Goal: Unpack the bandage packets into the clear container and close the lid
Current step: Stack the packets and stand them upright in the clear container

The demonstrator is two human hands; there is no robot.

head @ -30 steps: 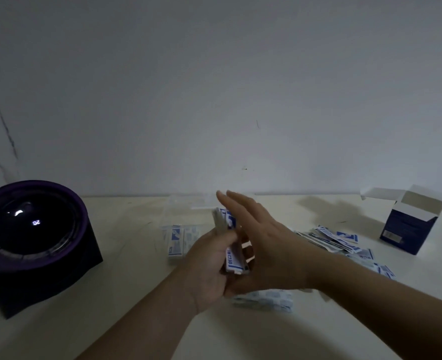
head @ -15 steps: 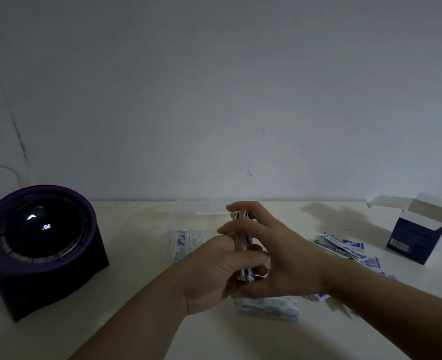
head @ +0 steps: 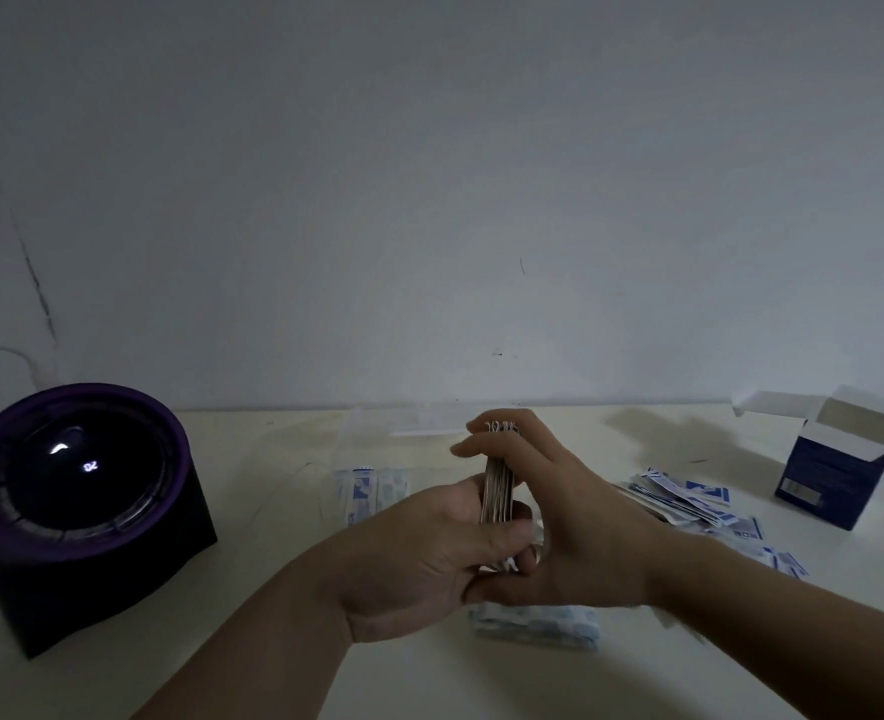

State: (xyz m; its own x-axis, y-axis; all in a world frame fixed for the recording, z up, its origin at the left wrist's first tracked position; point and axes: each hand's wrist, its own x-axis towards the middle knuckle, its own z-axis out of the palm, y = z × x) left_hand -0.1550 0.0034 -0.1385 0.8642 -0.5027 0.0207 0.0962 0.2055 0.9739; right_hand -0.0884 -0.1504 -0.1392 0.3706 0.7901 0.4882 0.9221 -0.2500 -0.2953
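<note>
A pale wall (head: 481, 200) and a cream table (head: 273, 641) fill the dim scene. The clear container (head: 377, 439), faint against both, stands at the back of the table near the middle.

Well to the left of the container sits a dark round device (head: 81, 506) with a purple rim and a small glowing mark on its glossy face. Far to the container's right stands a blue carton (head: 834, 475) with its top flaps open. Between carton and container lies a loose heap of blue-and-white bandage packets (head: 689, 498), spread flat on the table.

Just in front of the container, two bare forearms meet. The left hand (head: 419, 558) curls fingers and thumb round the lower half of a stack of packets (head: 497, 491), which is held on edge and upright. The right hand (head: 585, 522) grips the same stack from the other side, its fingers hooked over the top edge and its thumb tucked under the bottom.

Nearer the camera than the container, directly below the hands, lies a pale bundle of packets (head: 533, 618) (blurred, so its wrapping cannot be made out). A few packets (head: 370, 493) already lie inside the container at its left end.
</note>
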